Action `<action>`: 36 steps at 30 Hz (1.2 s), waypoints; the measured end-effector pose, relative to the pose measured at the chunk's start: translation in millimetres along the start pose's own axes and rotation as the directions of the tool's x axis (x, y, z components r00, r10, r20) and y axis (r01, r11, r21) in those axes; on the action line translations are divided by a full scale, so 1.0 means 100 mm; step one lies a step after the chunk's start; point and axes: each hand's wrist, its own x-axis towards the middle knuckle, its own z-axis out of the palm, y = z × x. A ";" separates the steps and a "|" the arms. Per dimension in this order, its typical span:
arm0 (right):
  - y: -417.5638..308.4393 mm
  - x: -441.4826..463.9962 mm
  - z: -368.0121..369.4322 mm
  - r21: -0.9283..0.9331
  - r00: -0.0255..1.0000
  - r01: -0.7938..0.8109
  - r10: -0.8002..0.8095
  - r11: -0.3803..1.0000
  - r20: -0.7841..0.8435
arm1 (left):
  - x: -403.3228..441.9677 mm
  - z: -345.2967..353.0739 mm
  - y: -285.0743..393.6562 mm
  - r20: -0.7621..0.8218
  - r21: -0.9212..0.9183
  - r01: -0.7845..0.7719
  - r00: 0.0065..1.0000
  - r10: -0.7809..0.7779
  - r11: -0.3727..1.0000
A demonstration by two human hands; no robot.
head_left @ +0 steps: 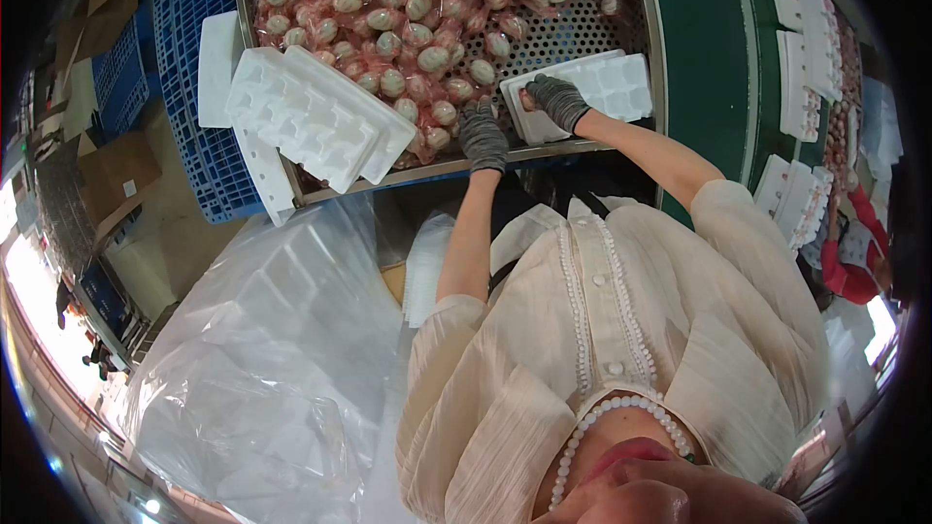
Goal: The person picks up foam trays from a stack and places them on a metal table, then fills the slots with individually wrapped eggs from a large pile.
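My left hand (481, 138), in a grey striped glove, reaches over the near edge of a metal bin (408, 175) filled with pale eggs in clear and pink wrappers (388, 44). Its fingers are curled close together beside the nearest eggs, and what they hold is hidden. In a matching glove, my right hand (558, 102) is closed at the left end of a white moulded tray (616, 87). A small reddish wrapped egg (527, 99) shows at its fingertips, over the tray. The tray rests in the bin's near right corner.
White moulded trays (311, 116) are stacked across the bin's left corner, next to a blue plastic crate (194, 68). A green conveyor belt (704, 58) runs on the right, with filled trays (801, 87) beyond. Clear plastic sheeting (262, 349) lies lower left. Another person's red sleeve (849, 277) shows far right.
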 end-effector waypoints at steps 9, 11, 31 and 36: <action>0.11 0.01 -0.05 0.124 0.998 0.010 -0.016 0.992 0.054 | 0.46 0.17 -0.17 0.476 0.395 -0.323 0.873 0.109 0.860; 0.15 -0.18 -0.12 0.322 0.998 0.041 -0.021 0.946 -0.066 | 0.38 0.15 -0.28 0.373 0.334 -0.257 0.920 0.123 0.907; 0.10 -0.75 -0.19 0.816 0.934 -0.137 0.347 0.561 -0.082 | 0.17 0.02 0.59 0.385 -0.873 0.361 0.923 -0.011 -0.329; 0.11 -0.65 0.05 0.988 0.925 -0.021 0.379 0.156 -0.040 | 0.25 -0.20 0.91 0.238 -0.871 0.303 0.949 -0.208 0.386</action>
